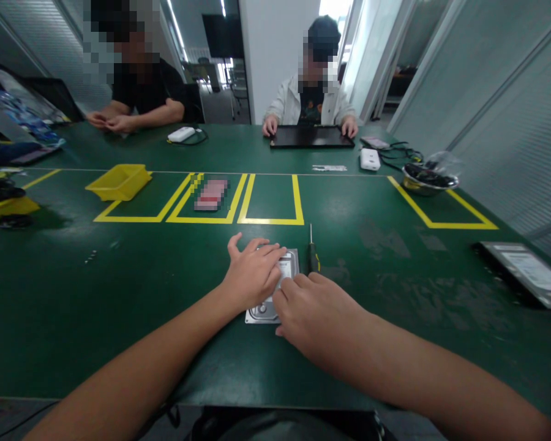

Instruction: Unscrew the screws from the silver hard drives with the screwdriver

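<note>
Hard drive [287, 267]: 1
Screwdriver [313, 260]: 1, beside drive
Left grip [252, 275]: fingers spread over drive
Right grip [319, 312]: curled at drive's edge; hold hidden, can't tell
Tabletop [239, 376]: room before near edge

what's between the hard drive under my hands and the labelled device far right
In the head view, a screwdriver near the right hand, then smudged green tabletop.

The hard drive [289, 263] lies on the worktop [119, 343] toward the front edge's middle, the screwdriver [313, 257] just right; behind both, the bin [122, 182] sits left, the bowl [423, 185] near the right edge.
</note>
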Action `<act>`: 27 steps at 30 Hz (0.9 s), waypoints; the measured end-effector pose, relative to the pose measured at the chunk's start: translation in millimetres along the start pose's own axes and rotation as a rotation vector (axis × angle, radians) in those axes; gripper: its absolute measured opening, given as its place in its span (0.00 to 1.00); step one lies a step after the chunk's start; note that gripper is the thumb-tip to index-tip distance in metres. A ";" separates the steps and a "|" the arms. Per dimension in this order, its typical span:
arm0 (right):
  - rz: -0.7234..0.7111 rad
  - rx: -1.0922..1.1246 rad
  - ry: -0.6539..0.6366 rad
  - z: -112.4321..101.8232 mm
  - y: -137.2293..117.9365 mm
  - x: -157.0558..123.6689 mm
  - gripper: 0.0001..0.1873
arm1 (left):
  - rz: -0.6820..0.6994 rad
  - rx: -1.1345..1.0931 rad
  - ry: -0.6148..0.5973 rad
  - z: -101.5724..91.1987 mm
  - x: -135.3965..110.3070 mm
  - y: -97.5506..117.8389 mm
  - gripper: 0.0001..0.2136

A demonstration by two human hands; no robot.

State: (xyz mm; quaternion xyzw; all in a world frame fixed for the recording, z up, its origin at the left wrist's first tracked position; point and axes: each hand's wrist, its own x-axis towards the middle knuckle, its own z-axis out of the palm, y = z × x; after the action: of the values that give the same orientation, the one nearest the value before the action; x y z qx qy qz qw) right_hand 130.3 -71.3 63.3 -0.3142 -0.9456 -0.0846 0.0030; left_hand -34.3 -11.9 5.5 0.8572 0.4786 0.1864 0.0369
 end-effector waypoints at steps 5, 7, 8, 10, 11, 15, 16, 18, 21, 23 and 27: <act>0.083 0.023 -0.005 12.5 -2.7 4.5 0.09 | 0.011 -0.015 -0.010 2.4 0.3 -4.4 0.18; 0.073 0.047 0.041 22.5 -3.6 4.5 0.13 | 0.016 -0.019 -0.012 3.1 0.8 -6.2 0.18; 0.064 0.058 0.072 28.2 -3.8 4.0 0.17 | 0.018 -0.021 -0.012 3.2 1.1 -7.0 0.19; 0.044 0.075 0.129 39.7 -3.4 2.1 0.22 | 0.022 -0.021 -0.009 3.3 2.0 -8.5 0.19; 0.039 0.084 0.145 45.0 -2.8 0.9 0.24 | 0.023 -0.020 -0.007 3.2 2.5 -9.3 0.19; 0.038 0.152 0.167 58.3 0.2 -2.3 0.31 | 0.023 -0.015 -0.007 3.3 4.3 -14.4 0.19; 0.041 0.168 0.175 60.0 0.6 -2.5 0.31 | 0.029 -0.013 -0.013 3.2 4.6 -16.0 0.19; 0.038 0.182 0.200 62.3 0.8 -2.3 0.32 | 0.056 -0.007 -0.028 2.6 5.2 -19.2 0.19; 0.015 0.180 0.211 64.4 1.2 -1.5 0.33 | 0.134 0.001 -0.057 -2.2 5.9 -22.1 0.21; 0.009 0.184 0.193 64.7 2.2 -1.3 0.34 | 0.184 0.005 -0.070 -9.1 5.9 -23.1 0.22; -0.009 0.167 0.181 63.0 5.0 -2.1 0.37 | 0.212 0.048 -0.046 -28.9 1.2 -32.0 0.21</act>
State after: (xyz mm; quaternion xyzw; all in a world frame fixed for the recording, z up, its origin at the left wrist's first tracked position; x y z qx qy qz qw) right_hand 137.9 -58.4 1.9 -0.2998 -0.9466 -0.0334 0.1139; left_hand -69.8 3.0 25.0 0.9078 0.3884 0.1581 0.0074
